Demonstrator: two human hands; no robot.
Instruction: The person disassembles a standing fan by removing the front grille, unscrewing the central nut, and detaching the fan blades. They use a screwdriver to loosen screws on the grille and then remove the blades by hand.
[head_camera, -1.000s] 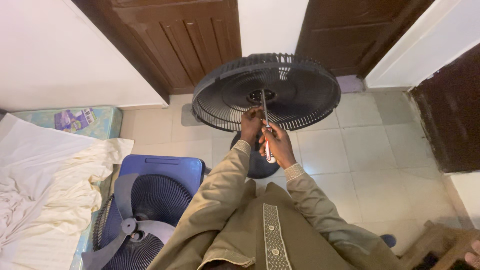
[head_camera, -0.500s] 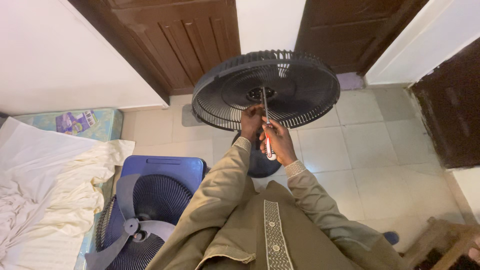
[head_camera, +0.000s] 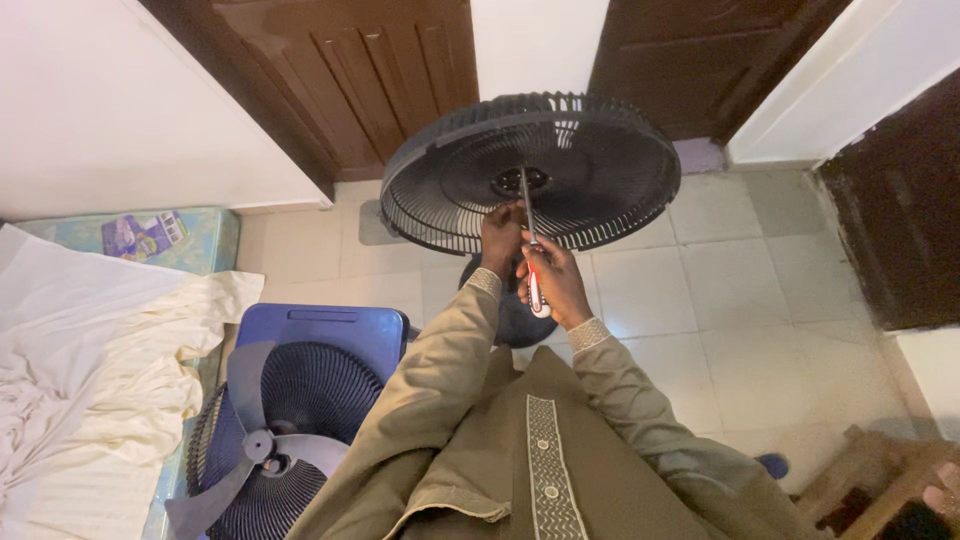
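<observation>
Just near of the fan grille (head_camera: 600, 170), my right hand (head_camera: 556, 283) has its fingers wrapped tight round the screwdriver (head_camera: 531, 250), whose shaft reaches the grille's hub. My left hand (head_camera: 500, 238) grips the grille's near rim. Lower left, fan blades (head_camera: 262, 440) lie on a blue stool (head_camera: 325, 330), beside a pale sheet (head_camera: 90, 370).

Both arms reach forward, the left hand (head_camera: 500, 236) and right hand (head_camera: 556, 285) closed, close together.
</observation>
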